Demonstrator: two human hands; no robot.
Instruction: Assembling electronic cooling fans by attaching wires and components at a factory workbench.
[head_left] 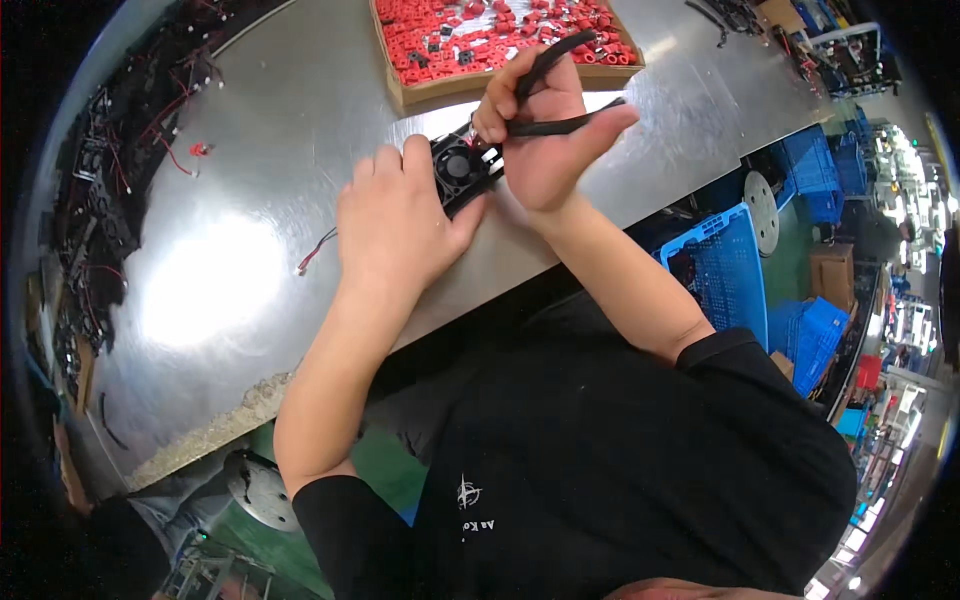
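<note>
Both hands at the fan, just below the box.
Left hand [395,225] pins fan [460,168] on counter [230,280]; right hand [545,140] grips black pliers [550,95], handles angled up-right toward cardboard box [500,85].

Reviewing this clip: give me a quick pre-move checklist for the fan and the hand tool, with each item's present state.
1. Left hand steadies the small black fan on the metal table: ok, palm and fingers rest on it.
2. Right hand grips the black-handled hand tool: ok, both handles are in the hand.
3. Tool tip meets the fan: cannot tell, the fingers hide it.
4. Red and black lead lies loose, away from the tool: ok, it trails out left of the left hand.
5. Cardboard box of red parts within reach: ok, just behind the hands.
</note>
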